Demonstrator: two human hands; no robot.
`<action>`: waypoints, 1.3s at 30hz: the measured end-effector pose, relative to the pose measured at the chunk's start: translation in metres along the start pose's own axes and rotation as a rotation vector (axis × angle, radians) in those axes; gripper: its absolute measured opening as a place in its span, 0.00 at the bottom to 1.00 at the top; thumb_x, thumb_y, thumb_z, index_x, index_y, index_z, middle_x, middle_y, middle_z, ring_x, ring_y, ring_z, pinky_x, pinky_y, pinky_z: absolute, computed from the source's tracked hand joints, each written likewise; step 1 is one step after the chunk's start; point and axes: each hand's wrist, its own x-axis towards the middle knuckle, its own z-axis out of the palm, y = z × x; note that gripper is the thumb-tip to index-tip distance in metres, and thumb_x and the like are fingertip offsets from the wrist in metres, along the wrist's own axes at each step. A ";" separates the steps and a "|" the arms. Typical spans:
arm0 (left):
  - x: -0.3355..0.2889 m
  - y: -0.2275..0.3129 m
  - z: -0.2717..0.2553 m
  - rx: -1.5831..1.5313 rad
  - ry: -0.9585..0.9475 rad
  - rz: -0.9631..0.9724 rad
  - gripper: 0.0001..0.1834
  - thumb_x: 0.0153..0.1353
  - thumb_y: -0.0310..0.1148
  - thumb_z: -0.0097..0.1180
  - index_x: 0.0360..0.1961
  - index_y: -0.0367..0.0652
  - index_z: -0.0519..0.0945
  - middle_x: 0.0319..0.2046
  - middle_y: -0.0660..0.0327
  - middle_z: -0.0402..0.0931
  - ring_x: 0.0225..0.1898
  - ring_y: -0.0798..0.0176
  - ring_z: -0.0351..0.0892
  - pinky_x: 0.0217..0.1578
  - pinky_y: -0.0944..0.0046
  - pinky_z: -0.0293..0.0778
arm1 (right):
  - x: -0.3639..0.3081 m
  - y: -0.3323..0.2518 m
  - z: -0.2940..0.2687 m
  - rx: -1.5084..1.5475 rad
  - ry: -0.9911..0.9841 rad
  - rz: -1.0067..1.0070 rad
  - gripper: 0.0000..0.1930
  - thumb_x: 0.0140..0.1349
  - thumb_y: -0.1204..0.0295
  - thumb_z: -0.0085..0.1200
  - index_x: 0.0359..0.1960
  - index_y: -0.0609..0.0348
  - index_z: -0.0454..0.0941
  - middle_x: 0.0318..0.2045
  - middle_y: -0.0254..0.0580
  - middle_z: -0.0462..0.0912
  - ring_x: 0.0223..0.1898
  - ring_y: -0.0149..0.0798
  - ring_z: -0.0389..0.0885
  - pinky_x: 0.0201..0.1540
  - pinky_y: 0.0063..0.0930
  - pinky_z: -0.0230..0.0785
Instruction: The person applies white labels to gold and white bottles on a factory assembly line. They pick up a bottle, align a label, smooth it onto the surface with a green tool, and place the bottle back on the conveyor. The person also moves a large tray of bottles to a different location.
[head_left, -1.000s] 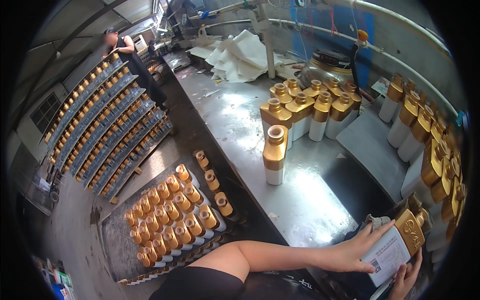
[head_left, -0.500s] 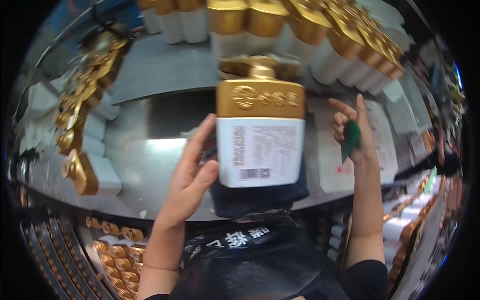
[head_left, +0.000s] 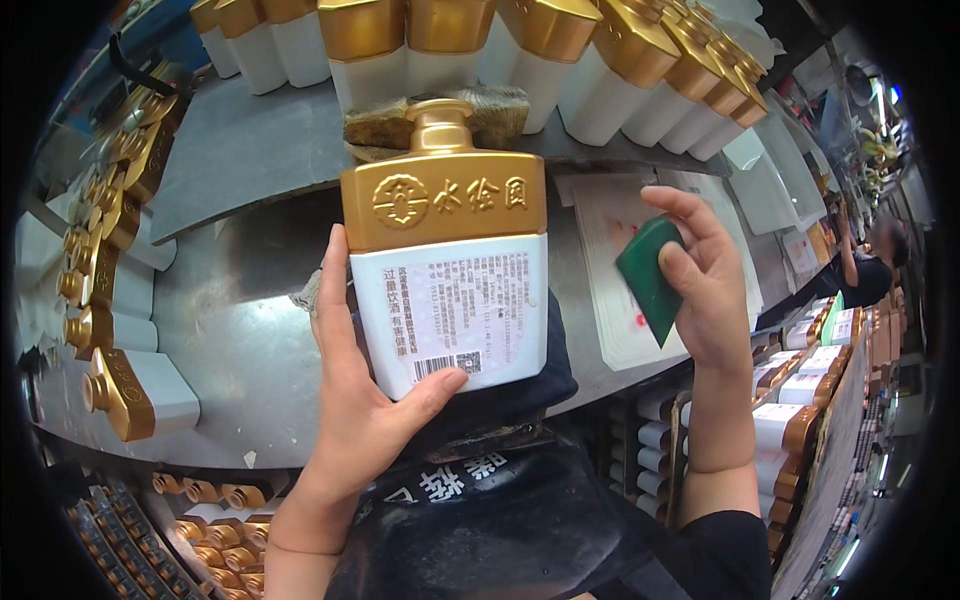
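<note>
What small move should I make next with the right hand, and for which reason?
I would probably bring the green scraper in your right hand to the label's upper part. Your left hand holds the gold-and-white bottle with its printed label exposed, the scraper is apart from it, and your left thumb lies near the label's lower edge.

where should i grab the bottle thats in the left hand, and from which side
Probably the right edge of the bottle's white body, coming from the right. The left hand holds the left edge and lower front, while the right edge is bare and nearly straight. The neck is much narrower, so it likely gives less to hold.
</note>
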 end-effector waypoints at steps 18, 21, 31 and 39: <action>0.032 0.016 -0.003 -0.024 0.096 0.086 0.36 0.64 0.29 0.50 0.69 0.37 0.48 0.63 0.53 0.49 0.63 0.58 0.57 0.60 0.57 0.63 | 0.000 -0.028 0.040 -0.669 -0.162 -0.240 0.20 0.53 0.77 0.63 0.49 0.60 0.76 0.41 0.40 0.80 0.40 0.33 0.80 0.44 0.25 0.72; 0.033 0.018 -0.003 -0.020 0.090 0.112 0.36 0.64 0.29 0.50 0.69 0.37 0.49 0.63 0.53 0.49 0.63 0.58 0.57 0.60 0.58 0.63 | 0.021 -0.023 0.062 -0.843 -0.207 -0.527 0.20 0.52 0.78 0.62 0.49 0.60 0.76 0.38 0.46 0.81 0.38 0.45 0.81 0.41 0.30 0.74; 0.013 0.010 -0.018 -0.200 0.169 0.062 0.26 0.69 0.35 0.41 0.64 0.32 0.59 0.63 0.53 0.59 0.64 0.58 0.58 0.63 0.55 0.59 | -0.018 0.008 0.086 -0.819 -0.524 -1.057 0.08 0.46 0.79 0.59 0.30 0.61 0.82 0.28 0.36 0.81 0.28 0.31 0.79 0.30 0.23 0.71; 0.002 0.008 -0.021 -0.189 0.219 0.053 0.25 0.69 0.36 0.39 0.64 0.34 0.61 0.62 0.54 0.61 0.62 0.59 0.62 0.62 0.58 0.60 | 0.035 -0.003 0.115 -1.020 -0.257 -1.155 0.10 0.46 0.75 0.58 0.33 0.59 0.78 0.28 0.39 0.79 0.25 0.33 0.77 0.27 0.24 0.71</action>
